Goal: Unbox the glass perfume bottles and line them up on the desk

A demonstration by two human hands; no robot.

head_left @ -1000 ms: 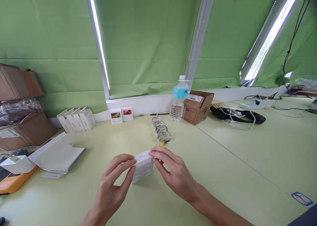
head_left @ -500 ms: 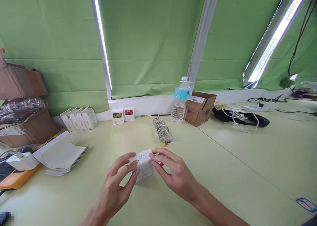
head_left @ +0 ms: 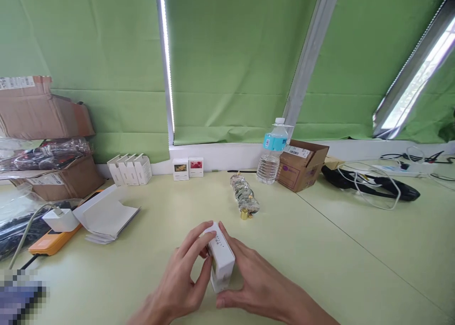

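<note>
A small white box (head_left: 221, 258) with printing on its top stands between my two hands, near the front middle of the table. My left hand (head_left: 190, 270) holds its left side, fingertips on the top edge and thumb lower down. Around the right side and near end of the box is my right hand (head_left: 249, 280), its thumb low at the front. Beyond them lies a row of clear glass-like pieces with gold parts (head_left: 244, 194).
Along the back stand several white boxes (head_left: 130, 170), two small picture boxes (head_left: 188, 169), a water bottle (head_left: 272, 152) and a cardboard box (head_left: 301, 165). White papers (head_left: 110, 216) and an orange device (head_left: 53, 242) lie left; a black cabled object (head_left: 371, 182) lies right.
The white box has been turned, its long top now running away from me. My right hand has moved round its right side and near end. The view has shifted left.
</note>
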